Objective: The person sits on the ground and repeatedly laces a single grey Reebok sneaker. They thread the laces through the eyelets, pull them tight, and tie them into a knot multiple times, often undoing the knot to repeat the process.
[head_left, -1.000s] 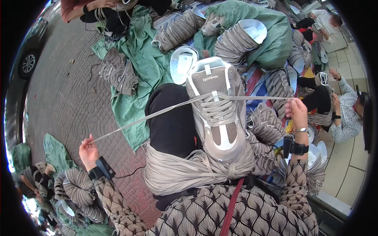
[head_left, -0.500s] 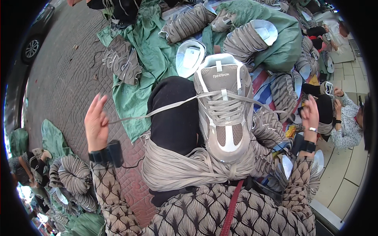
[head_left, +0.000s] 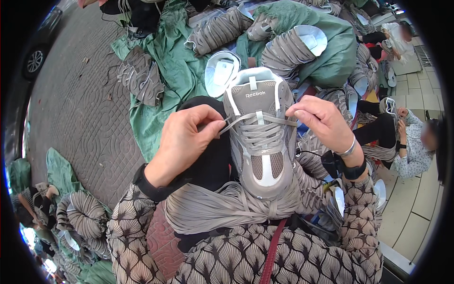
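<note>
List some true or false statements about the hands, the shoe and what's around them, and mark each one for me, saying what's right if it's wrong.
1. A lace runs from the shoe to the left hand. True.
2. The shoe points away from the wearer. False: its toe points toward the patterned top.
3. A bundle of loose laces lies across the lap. True.
4. The right hand rests on the toe. False: the right hand is by the lacing, at the shoe's upper right.
5. Only the left wrist has a black strap. False: black straps circle both wrists.
6. A green sheet lies beyond the shoe. True.
</note>
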`<state>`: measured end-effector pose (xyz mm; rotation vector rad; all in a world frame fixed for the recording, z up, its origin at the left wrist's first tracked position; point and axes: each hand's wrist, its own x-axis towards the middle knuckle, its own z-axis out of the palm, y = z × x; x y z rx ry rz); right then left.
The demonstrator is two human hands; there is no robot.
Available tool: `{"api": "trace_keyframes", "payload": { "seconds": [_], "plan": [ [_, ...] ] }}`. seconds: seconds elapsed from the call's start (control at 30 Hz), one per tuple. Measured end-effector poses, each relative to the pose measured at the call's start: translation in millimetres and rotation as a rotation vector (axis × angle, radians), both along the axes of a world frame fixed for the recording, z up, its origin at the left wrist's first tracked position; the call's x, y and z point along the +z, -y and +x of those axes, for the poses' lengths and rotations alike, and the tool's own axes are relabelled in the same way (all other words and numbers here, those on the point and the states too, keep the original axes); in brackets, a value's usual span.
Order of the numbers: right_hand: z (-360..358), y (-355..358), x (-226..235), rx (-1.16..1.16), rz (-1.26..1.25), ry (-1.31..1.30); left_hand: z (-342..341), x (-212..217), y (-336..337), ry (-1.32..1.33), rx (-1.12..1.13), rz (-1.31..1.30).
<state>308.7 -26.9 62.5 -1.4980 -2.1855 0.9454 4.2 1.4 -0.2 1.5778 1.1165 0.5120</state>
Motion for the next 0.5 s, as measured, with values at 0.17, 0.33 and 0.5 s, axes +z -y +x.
{"api": "trace_keyframes", "payload": {
  "seconds": [0.17, 0.33, 0.5],
  "plan": [
    [-3.9, 3.1, 7.4, -0.032, -0.108, -0.105, 5.7, 2.7, 5.6, -0.124, 0.017, 0.211],
    [-12.8, -5.7, 13.0, 0.051, -0.249, -0.065, 7.3, 6.0, 8.2, -0.178, -0.002, 0.276],
    [-12.0, -20.1, 11.2, 0.169, -0.327, -0.007, 13.4, 2.5, 5.7, -0.124, 0.006, 0.284]
  ]
}}
